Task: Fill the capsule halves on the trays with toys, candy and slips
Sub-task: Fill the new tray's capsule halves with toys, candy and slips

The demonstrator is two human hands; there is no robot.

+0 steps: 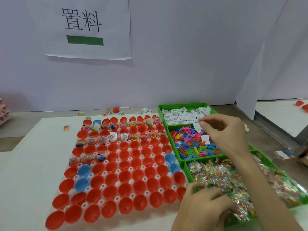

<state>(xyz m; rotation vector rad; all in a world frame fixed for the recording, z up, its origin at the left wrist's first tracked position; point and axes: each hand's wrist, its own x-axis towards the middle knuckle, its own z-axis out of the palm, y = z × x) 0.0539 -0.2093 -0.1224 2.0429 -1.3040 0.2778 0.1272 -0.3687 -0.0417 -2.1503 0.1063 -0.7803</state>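
Head view, right hand (228,134) pinching flat white slip (197,127), seemingly paper

right hand (224,132) pinching slip (197,127), left hand (205,209) gripping candy packets (220,177)

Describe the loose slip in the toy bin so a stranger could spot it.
Three green bins stand right of the capsule tray; the middle one holds coloured toys. Near its right side one white slip lies on the toys, the only white piece resting there, unlike the slip the right hand pinches.
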